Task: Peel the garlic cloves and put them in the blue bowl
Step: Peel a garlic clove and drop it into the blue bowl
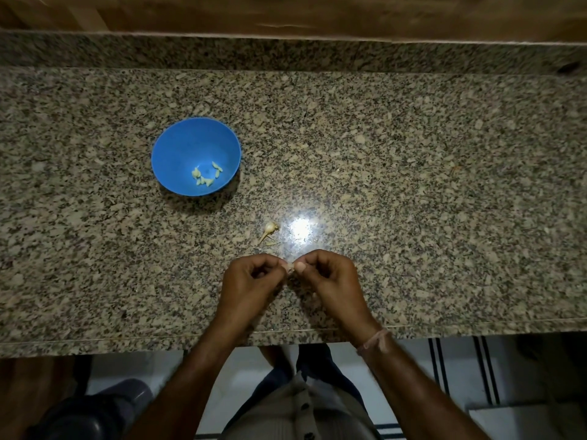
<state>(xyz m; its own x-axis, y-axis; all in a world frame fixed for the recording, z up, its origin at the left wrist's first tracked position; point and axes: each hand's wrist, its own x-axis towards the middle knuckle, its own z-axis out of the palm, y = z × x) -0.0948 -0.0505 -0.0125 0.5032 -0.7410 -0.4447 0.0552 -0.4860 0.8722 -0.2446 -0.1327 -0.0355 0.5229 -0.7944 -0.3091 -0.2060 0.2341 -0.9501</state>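
A blue bowl (178, 144) stands on the speckled granite counter at the left, with several pale peeled garlic cloves (206, 176) at its bottom. My left hand (251, 281) and my right hand (330, 277) meet near the counter's front edge, fingers curled, and pinch one small garlic clove (290, 266) between their fingertips. The clove is mostly hidden by the fingers. Just beyond the hands lies the rest of the garlic head (270, 228) with its stalk and a few scraps of dry skin (271, 243).
The granite counter (413, 185) runs the full width, with a raised granite backsplash and a wooden panel behind it. A bright light reflection sits right of the garlic head. Below the counter's front edge are tiled floor and a dark bin at lower left.
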